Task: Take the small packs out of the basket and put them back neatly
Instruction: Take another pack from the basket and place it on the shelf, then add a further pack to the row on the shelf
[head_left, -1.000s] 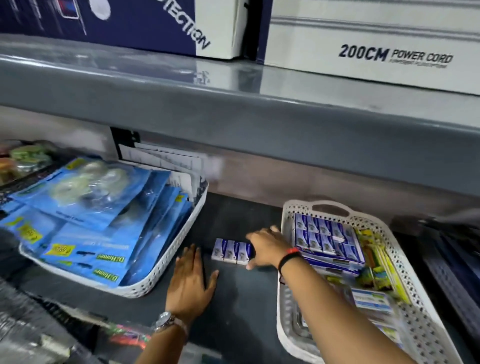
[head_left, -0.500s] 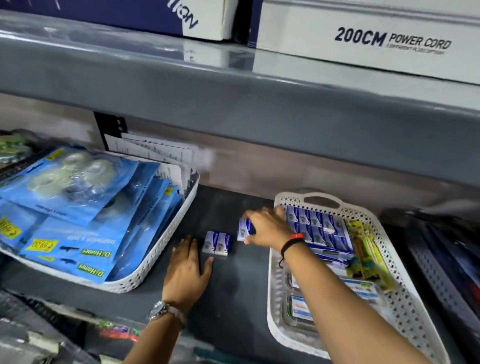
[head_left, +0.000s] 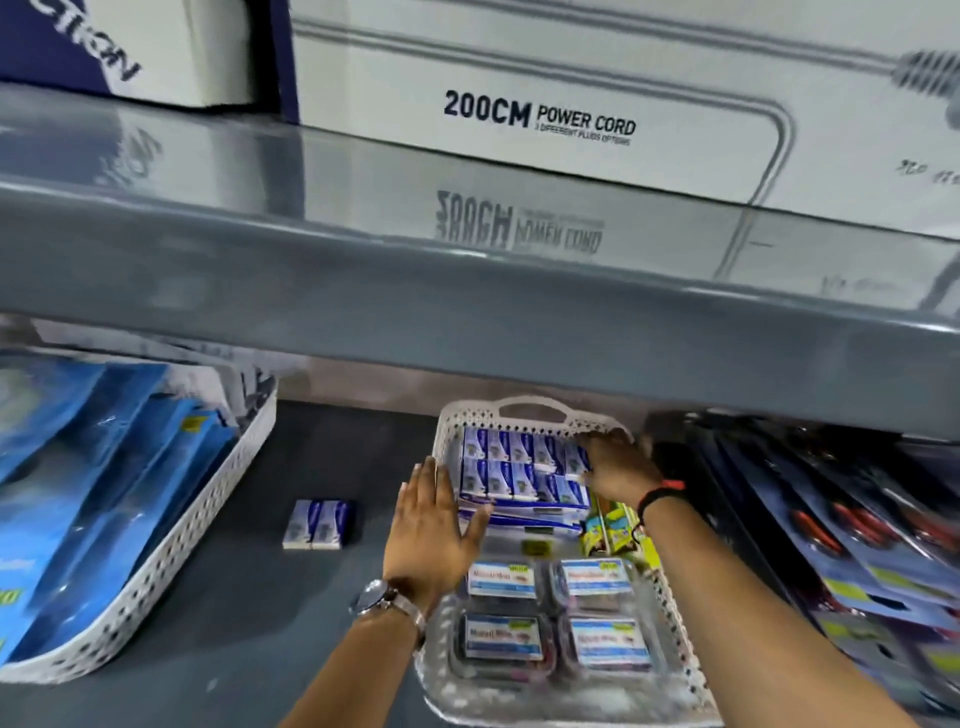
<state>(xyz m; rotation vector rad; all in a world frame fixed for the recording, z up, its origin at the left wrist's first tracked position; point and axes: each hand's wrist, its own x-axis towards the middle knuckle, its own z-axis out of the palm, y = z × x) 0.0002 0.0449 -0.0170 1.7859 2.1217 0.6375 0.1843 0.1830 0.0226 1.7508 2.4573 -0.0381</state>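
A white perforated basket (head_left: 530, 410) sits on the dark lower shelf, right of centre. Rows of small blue-and-white packs (head_left: 506, 462) fill its far end, resting on a flat blue-and-white box. My right hand (head_left: 615, 465) is at the right end of those rows, its fingers closed on one small pack pressed against the others. My left hand (head_left: 434, 530) is open and flat, fingers spread, over the basket's left rim beside the rows. Two more small packs (head_left: 319, 525) lie side by side on the shelf, left of the basket.
Clear labelled boxes (head_left: 550, 613) and green-yellow packs (head_left: 608, 530) fill the basket's near part. Another white basket (head_left: 208, 525) of blue packets stands to the left. Dark carded goods (head_left: 841, 525) lie to the right. The grey upper shelf (head_left: 467, 306) overhangs closely, carrying a power cord box (head_left: 540, 119).
My right hand lifted one of the three packs off the shelf and carried it right, into the basket's rows. My left hand slid right to the basket's rim. Two packs stay on the shelf.
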